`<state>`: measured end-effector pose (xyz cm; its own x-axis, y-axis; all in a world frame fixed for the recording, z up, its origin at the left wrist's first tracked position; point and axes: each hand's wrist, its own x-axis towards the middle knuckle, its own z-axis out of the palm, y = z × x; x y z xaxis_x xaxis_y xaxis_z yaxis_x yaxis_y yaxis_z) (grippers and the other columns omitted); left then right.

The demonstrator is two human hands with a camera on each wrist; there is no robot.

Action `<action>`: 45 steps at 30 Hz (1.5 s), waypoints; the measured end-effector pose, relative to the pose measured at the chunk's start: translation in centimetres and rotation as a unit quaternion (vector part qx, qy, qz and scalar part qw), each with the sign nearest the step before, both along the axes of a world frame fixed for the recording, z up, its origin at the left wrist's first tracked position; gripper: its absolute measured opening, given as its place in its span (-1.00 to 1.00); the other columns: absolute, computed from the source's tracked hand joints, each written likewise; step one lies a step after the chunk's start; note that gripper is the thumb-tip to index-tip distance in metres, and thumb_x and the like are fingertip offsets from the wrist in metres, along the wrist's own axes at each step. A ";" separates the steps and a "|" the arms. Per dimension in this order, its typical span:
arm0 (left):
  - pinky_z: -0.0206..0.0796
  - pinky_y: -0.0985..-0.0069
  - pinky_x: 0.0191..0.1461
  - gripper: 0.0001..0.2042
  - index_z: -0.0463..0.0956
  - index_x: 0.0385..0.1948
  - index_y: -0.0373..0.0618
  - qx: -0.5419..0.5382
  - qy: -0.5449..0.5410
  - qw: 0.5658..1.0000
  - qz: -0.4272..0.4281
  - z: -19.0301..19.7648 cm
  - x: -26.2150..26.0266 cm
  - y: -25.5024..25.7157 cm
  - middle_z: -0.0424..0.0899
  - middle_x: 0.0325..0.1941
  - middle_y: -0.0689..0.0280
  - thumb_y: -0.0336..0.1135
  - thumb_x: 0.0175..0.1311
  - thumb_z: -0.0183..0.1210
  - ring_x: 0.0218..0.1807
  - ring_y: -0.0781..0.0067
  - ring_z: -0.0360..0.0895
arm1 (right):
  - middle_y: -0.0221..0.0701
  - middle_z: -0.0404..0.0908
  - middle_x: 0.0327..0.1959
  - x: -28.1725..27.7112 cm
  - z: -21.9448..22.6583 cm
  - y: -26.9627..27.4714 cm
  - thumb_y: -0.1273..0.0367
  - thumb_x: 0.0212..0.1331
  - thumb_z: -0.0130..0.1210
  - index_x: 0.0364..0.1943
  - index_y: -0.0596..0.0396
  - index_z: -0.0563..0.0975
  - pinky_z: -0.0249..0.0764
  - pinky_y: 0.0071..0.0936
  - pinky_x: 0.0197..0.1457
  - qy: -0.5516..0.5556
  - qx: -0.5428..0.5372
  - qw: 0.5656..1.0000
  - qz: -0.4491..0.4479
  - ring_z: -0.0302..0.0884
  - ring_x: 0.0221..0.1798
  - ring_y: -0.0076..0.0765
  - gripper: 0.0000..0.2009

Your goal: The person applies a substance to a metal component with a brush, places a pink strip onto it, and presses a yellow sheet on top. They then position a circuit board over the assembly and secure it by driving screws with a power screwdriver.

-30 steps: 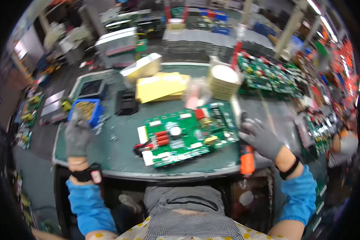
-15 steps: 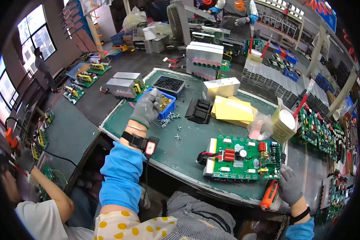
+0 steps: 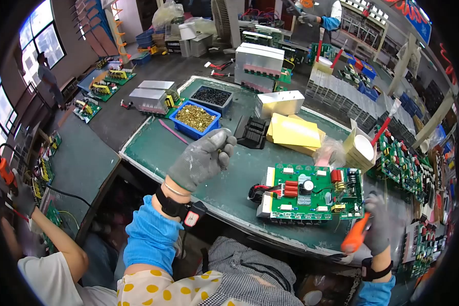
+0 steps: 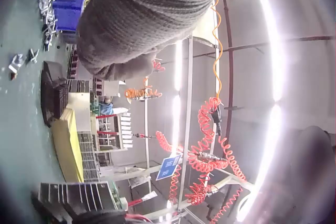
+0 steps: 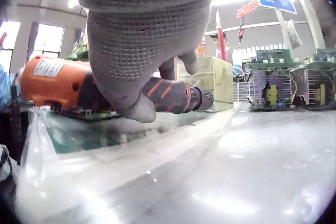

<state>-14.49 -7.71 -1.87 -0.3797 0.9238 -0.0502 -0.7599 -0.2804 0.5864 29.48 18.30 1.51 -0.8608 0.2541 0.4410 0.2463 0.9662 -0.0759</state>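
Observation:
My gloved left hand point(image 3: 201, 158) is raised over the green work mat, just in front of a blue bin point(image 3: 183, 129) of small brass-coloured screws point(image 3: 195, 118). Its fingers are curled in against the thumb, and a tiny brass-coloured bit shows between them. In the right wrist view, my gloved right hand point(image 5: 142, 40) grips an orange and black electric screwdriver point(image 5: 58, 82), its nose pointing away from the orange end. The head view shows this hand blurred at the right end of a green circuit board point(image 3: 303, 205), which lies flat with red and white parts on it.
Behind the blue bin stands a tray point(image 3: 224, 108) of black pieces. A black plastic part point(image 3: 251, 133), yellow sheets point(image 3: 297, 131) and an open carton point(image 3: 361, 160) line the mat's far side. Silver hardware point(image 4: 48, 19) lies near the bin. Another person point(image 3: 51, 245) works at left.
My left hand has come out of the blue bin toward me, with its fingers curled. My right hand, earlier beside the orange electric screwdriver, now grips it and has lifted its orange end.

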 end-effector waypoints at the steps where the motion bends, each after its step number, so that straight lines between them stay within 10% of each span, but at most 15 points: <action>1: 0.45 0.69 -0.21 -0.79 0.49 0.03 -0.10 -0.003 0.001 1.000 0.000 0.6 0.7 -0.1 0.58 -0.08 0.35 -0.31 0.46 0.14 -0.17 0.60 0.55 | -0.28 0.53 -0.01 0.4 0.6 0.0 0.50 -0.06 0.26 -0.03 0.09 0.44 0.22 -0.03 0.46 0.067 -0.102 0.992 0.000 0.46 0.21 -0.05 -0.58; 4: 0.42 0.71 -0.25 -0.79 0.49 0.04 -0.09 -0.008 0.000 1.000 -0.003 1.7 2.3 -0.3 0.60 -0.09 0.33 -0.34 0.45 0.14 -0.20 0.62 0.55 | -0.32 0.49 0.00 1.2 3.3 -1.3 0.40 0.05 0.28 0.00 0.13 0.43 0.22 -0.14 0.43 0.212 -0.311 0.926 -0.006 0.43 0.22 -0.17 -0.58; 9: 0.37 0.74 -0.30 -0.80 0.49 0.04 -0.07 -0.016 0.004 1.000 0.007 1.6 3.6 -0.1 0.61 -0.11 0.33 -0.36 0.45 0.14 -0.28 0.64 0.51 | -0.30 0.48 0.10 4.3 6.2 -3.3 0.33 0.06 0.34 0.13 0.16 0.41 0.22 -0.15 0.44 0.183 -0.285 0.940 -0.021 0.41 0.29 -0.15 -0.47; 14: 0.32 0.83 -0.38 -0.81 0.47 -0.02 -0.10 -0.047 0.073 0.996 -0.009 1.2 3.1 -0.7 0.62 -0.12 0.33 -0.30 0.45 0.16 -0.28 0.69 0.53 | -0.26 0.43 0.17 7.6 7.9 -4.7 0.67 -0.09 0.22 0.05 0.10 0.37 0.16 -0.26 0.49 0.188 -0.275 0.939 -0.078 0.33 0.34 -0.24 -0.47; 22: 0.29 0.86 -0.44 -0.81 0.47 0.02 -0.13 -0.049 0.134 0.988 -0.060 4.0 4.9 0.7 0.63 -0.15 0.33 -0.32 0.48 0.11 -0.37 0.76 0.50 | -0.12 0.48 0.17 6.7 8.4 -4.8 0.07 0.44 -0.18 0.31 0.35 0.24 0.29 -0.04 0.44 0.273 -0.218 0.930 -0.118 0.43 0.29 -0.11 -0.40; 25: 0.27 0.87 -0.45 -0.77 0.48 0.06 -0.16 -0.056 0.154 0.985 -0.056 3.7 4.4 0.4 0.63 -0.18 0.34 -0.32 0.48 0.10 -0.39 0.78 0.47 | -0.13 0.54 0.14 3.2 7.9 -5.6 0.64 0.00 0.25 0.04 0.06 0.44 0.33 -0.04 0.42 0.195 -0.067 0.979 -0.005 0.46 0.29 0.04 -0.54; 30: 0.26 0.88 -0.40 -0.71 0.51 0.12 -0.23 -0.112 0.244 0.963 -0.020 4.7 4.8 0.1 0.61 -0.18 0.38 -0.30 0.47 0.10 -0.37 0.83 0.41 | -0.23 0.48 0.20 3.5 5.5 -5.1 0.50 0.09 0.30 0.04 0.04 0.45 0.19 -0.11 0.47 0.307 -0.146 0.940 0.014 0.33 0.39 -0.03 -0.59; 34: 0.18 0.82 -0.41 -0.73 0.55 0.03 -0.25 -0.103 0.310 0.943 -0.064 5.6 5.4 1.5 0.54 -0.29 0.45 -0.27 0.48 0.08 -0.41 0.81 0.30 | -0.22 0.55 0.00 3.1 7.4 -4.0 0.53 -0.12 0.21 -0.16 0.11 0.43 0.36 -0.04 0.31 -0.040 0.063 0.995 -0.061 0.45 0.29 0.12 -0.65; 38: 0.22 0.65 -0.29 -0.73 0.61 -0.11 -0.23 -0.082 0.575 0.813 -0.047 5.6 6.6 4.3 0.47 -0.40 0.49 -0.23 0.46 0.03 -0.40 0.69 0.29 | -0.32 0.57 0.01 4.1 1.2 -1.3 0.53 -0.06 0.15 -0.11 0.06 0.50 0.29 -0.05 0.38 -0.208 0.094 0.971 -0.064 0.45 0.28 -0.06 -0.67; 45: 0.36 0.59 -0.14 -0.63 0.52 0.11 -0.26 -0.140 0.468 0.858 -0.162 7.3 6.7 6.4 0.62 -0.20 0.34 -0.17 0.47 0.03 -0.24 0.62 0.47 | -0.27 0.51 0.22 4.4 -1.1 -0.5 0.50 0.06 0.14 0.04 0.04 0.51 0.23 -0.07 0.47 -0.302 0.031 0.950 -0.078 0.34 0.40 0.02 -0.62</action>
